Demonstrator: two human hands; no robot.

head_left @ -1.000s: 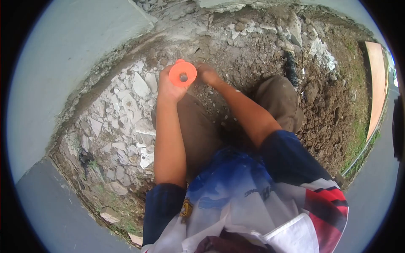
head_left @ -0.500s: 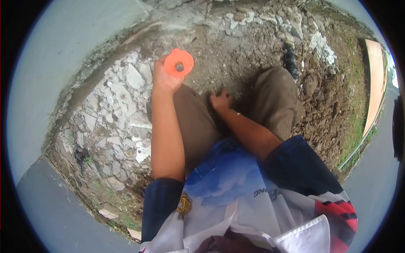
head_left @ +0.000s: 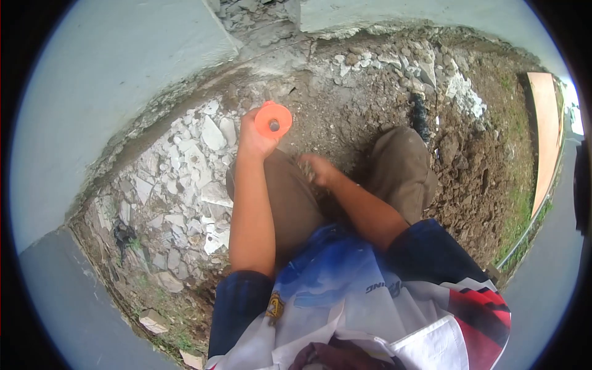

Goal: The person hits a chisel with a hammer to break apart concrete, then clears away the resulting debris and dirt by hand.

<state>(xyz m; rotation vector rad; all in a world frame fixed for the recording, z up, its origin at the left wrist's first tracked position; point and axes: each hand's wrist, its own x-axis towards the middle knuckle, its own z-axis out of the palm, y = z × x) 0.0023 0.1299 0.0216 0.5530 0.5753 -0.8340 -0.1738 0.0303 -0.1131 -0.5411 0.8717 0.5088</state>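
My left hand [head_left: 258, 140] is wrapped round a chisel with an orange round hand guard [head_left: 281, 115], seen almost end-on from above. The chisel's grey metal head [head_left: 274, 125] shows at the middle of the disc, while its shaft and tip are hidden below. Low between my knees, my right hand [head_left: 319, 170] has its fingers curled in beside my left knee. A brownish-grey patch shows at those fingertips, slightly blurred; I cannot make out what it is.
White and grey rubble [head_left: 185, 166] lies to my left along a pale wall [head_left: 123, 80]. Loose brown soil [head_left: 472, 179] is on my right, with a black pipe-like piece [head_left: 420, 116] ahead of my right knee. A wooden board [head_left: 544, 135] lies at the far right.
The view has tilted up, showing more wall. My right hand's fingers, spread on the soil before, are now curled and closer to my left knee. My left hand keeps the chisel.
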